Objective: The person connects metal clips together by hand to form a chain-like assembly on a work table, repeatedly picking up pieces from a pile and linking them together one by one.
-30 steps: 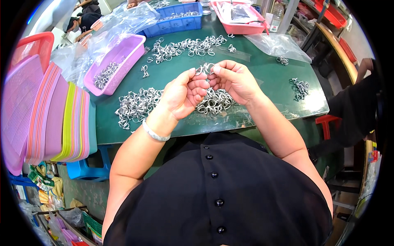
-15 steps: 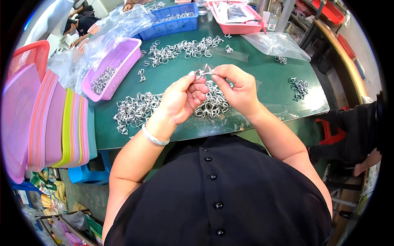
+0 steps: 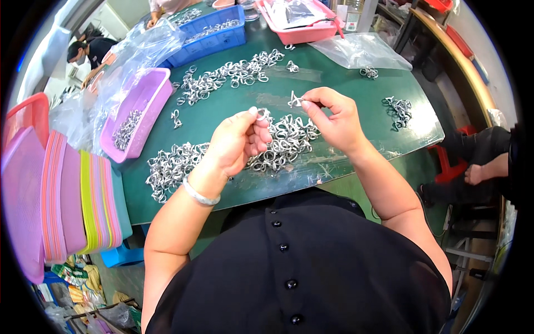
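Pinching a ring (image 3: 293, 102) between thumb and finger, the right hand (image 3: 337, 119) stands apart from the left hand (image 3: 236, 143), which pinches a second ring (image 3: 261, 116); a pile (image 3: 286, 140) lies below, near the counter's (image 3: 397, 88) front edge.

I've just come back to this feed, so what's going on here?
A person is handling small metal pieces at a green table. The left hand pinches a silvery ring-like piece; the right hand holds up another silvery piece, the two hands apart. A near pile of similar pieces lies around them, a far pile lies beyond, and a purple basket at left holds more.
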Motion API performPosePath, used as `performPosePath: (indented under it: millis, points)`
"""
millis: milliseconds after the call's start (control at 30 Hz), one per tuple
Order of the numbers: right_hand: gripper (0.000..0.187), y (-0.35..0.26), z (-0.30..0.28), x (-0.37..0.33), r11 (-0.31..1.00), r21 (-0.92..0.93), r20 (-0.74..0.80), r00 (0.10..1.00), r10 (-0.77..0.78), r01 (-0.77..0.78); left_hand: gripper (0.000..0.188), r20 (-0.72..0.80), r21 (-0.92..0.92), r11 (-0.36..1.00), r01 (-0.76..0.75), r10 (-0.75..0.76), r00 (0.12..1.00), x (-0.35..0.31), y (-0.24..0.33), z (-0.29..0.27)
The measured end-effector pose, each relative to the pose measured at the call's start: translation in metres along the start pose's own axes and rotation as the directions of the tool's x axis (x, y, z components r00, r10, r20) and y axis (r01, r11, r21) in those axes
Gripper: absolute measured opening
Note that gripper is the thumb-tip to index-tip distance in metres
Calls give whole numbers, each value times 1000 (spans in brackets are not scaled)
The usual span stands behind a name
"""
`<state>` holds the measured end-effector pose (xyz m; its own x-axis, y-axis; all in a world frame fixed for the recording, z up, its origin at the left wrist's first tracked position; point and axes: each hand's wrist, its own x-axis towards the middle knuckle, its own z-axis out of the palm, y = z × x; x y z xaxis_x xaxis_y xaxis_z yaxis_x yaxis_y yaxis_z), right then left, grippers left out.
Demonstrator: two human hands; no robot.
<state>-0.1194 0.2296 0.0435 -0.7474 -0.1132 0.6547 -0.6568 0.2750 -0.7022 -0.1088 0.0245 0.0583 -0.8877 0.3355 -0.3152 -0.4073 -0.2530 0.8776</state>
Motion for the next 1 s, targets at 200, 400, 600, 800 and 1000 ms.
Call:
performPosePath:
  millis: [200, 400, 600, 800, 1000]
  points:
    - [13, 49, -42, 8, 926, -364, 346, 909, 233, -99, 29, 102, 776, 630, -23, -89, 991, 28, -4, 11]
    - [21, 93, -40, 62, 852, -502, 393, 838, 378, -149, 33, 142, 968, 178, -178, 198, 970, 88, 27, -6]
    - [21, 151, 14, 94, 716, -644, 193, 848, 494, -270, 24, 281, 955, -67, -288, 506, 815, 196, 30, -5]
    - [15, 150, -10, 80, 722, -653, 180, 879, 441, -228, 21, 382, 924, -157, -348, 365, 849, 234, 11, 23]
    - [12, 110, 8, 83, 766, -577, 168, 876, 452, -284, 14, 465, 799, 49, -599, 580, 668, 209, 19, -2]
